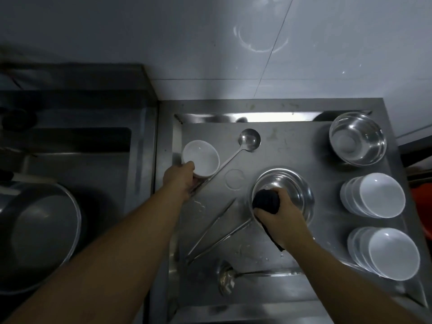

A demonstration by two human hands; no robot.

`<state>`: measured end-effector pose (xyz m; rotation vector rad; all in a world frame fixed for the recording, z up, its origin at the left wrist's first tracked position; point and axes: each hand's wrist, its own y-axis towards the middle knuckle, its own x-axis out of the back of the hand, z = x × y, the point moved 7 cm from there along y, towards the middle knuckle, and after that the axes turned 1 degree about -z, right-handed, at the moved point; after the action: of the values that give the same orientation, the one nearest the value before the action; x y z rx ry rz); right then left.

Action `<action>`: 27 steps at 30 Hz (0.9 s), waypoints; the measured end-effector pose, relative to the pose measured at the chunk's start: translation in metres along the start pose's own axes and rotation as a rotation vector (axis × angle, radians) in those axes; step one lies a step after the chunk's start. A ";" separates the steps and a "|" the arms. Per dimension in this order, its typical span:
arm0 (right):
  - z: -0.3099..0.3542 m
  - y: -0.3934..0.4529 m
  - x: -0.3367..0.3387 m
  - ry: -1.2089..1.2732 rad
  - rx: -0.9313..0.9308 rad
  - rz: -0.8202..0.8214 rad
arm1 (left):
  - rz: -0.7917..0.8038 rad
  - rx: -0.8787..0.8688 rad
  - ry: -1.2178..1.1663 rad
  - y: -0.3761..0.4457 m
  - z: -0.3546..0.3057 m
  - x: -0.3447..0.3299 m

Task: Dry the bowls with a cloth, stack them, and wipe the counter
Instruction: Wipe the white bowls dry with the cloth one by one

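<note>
**Left hand lifts a white bowl, right hand keeps the cloth ready**

Head view: The left hand [184, 177] grips a white bowl [201, 158] by its near rim and side, tilted toward the camera at the counter's [292, 141] left edge, probably being brought over for drying. Its inside looks bare; wetness cannot be told. The right hand [279, 212] is closed around a bunched dark cloth [266, 201], with a tail of cloth hanging under the wrist. Cloth and hand sit over the near rim of a steel bowl [294, 183] in mid-counter; whether the cloth touches the metal cannot be told. That bowl holds nothing visible apart from the cloth.

Along the right edge, two leaning stacks of white bowls, one further back [374, 195] and one nearer [385, 253], look like finished work, with the top bowls empty. A second steel bowl [357, 139] sits at the far right corner, empty or holding clear water; unclear. A ladle [249, 139] lies beside the held bowl, tongs [210, 228] lie near the middle, and a second ladle [225, 278] lies at the near edge. Water drops and a ring mark show on the counter, so wiping is not yet done. A large steel basin [39, 237] sits on the left.
</note>
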<state>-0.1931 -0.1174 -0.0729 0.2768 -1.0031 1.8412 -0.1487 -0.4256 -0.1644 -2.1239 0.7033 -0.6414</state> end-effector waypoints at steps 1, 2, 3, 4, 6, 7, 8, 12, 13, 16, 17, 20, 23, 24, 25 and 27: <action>0.002 -0.003 0.001 0.074 -0.017 0.013 | 0.020 -0.003 -0.018 -0.006 0.003 0.002; 0.005 -0.006 0.003 0.176 -0.045 0.021 | 0.042 -0.001 -0.045 -0.014 0.006 0.004; 0.006 -0.009 0.004 0.295 -0.079 0.025 | 0.064 0.004 -0.071 -0.023 0.010 0.006; 0.009 -0.012 0.005 0.411 -0.113 0.031 | 0.084 0.003 -0.088 -0.033 0.014 0.007; 0.019 -0.019 0.009 0.570 -0.150 0.063 | 0.114 -0.017 -0.095 -0.061 0.018 0.011; 0.026 -0.023 0.012 0.619 -0.148 0.086 | 0.123 -0.024 -0.107 -0.077 0.020 0.013; 0.034 -0.028 0.016 0.663 -0.136 0.107 | 0.132 -0.027 -0.134 -0.095 0.022 0.015; 0.071 -0.056 0.045 0.774 -0.054 0.153 | 0.189 -0.020 -0.267 -0.173 0.032 0.018; 0.080 -0.064 0.052 0.782 -0.034 0.180 | 0.208 -0.024 -0.304 -0.194 0.034 0.017; 0.103 -0.093 0.076 0.680 0.071 0.214 | 0.267 -0.060 -0.414 -0.251 0.037 0.013; 0.111 -0.102 0.087 0.588 0.161 0.197 | 0.291 -0.080 -0.439 -0.270 0.037 0.011; 0.135 -0.137 0.114 0.244 0.499 0.134 | 0.393 -0.183 -0.474 -0.322 0.033 0.004; 0.149 -0.175 0.129 -0.004 0.746 0.073 | 0.483 -0.343 -0.434 -0.367 0.027 0.001; 0.150 -0.185 0.131 -0.040 0.792 0.061 | 0.495 -0.385 -0.424 -0.378 0.026 0.002; 0.151 -0.194 0.134 -0.043 0.819 0.060 | 0.500 -0.414 -0.421 -0.387 0.025 0.004; 0.150 -0.208 0.139 0.024 0.808 0.076 | 0.540 -0.454 -0.424 -0.401 0.026 0.010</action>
<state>-0.1220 -0.1014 0.2094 0.6971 -0.2045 2.2405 -0.0191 -0.2054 0.1455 -2.2139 1.1891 0.2804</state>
